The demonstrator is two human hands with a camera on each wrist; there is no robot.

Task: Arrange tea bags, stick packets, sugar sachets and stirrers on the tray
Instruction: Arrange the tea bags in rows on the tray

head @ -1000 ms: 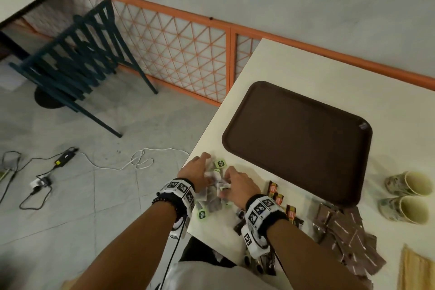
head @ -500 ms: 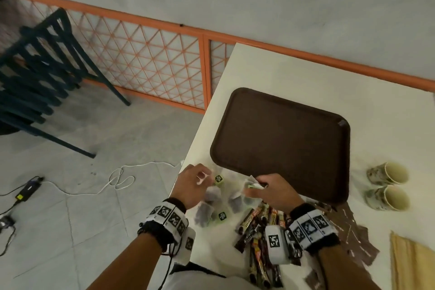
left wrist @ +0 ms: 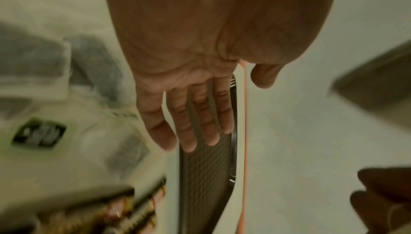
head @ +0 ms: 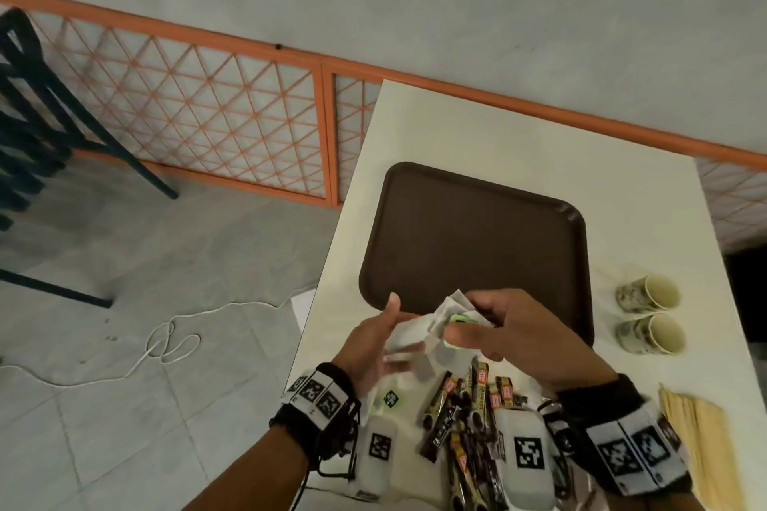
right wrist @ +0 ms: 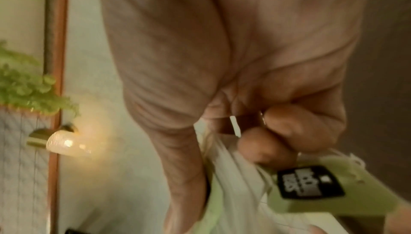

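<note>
The brown tray (head: 477, 236) lies bare in the middle of the white table (head: 519, 137). Just above its near edge my right hand (head: 477, 328) grips a bunch of white tea bags (head: 419, 332) with green tags. The right wrist view shows its fingers (right wrist: 280, 128) curled round the bags (right wrist: 233, 185) and one green tag (right wrist: 311, 181). My left hand (head: 373, 338) is beside the bunch, palm towards it, with its fingers (left wrist: 191, 141) straight and holding nothing. More tea bags (left wrist: 44, 79) and a loose tag (head: 390, 400) remain on the table. Stick packets (head: 469, 407) lie heaped below the hands. Wooden stirrers (head: 701, 440) lie at the right.
Two paper cups (head: 647, 313) lie on their sides right of the tray. The table's left edge drops to a tiled floor with a white cable (head: 166, 344). A dark folding rack (head: 37, 116) leans by an orange lattice fence (head: 207, 116).
Both hands have lifted off the table. The right hand has gathered the tea bags into a bunch and raised them towards the tray's near edge. The left hand has opened beside them.
</note>
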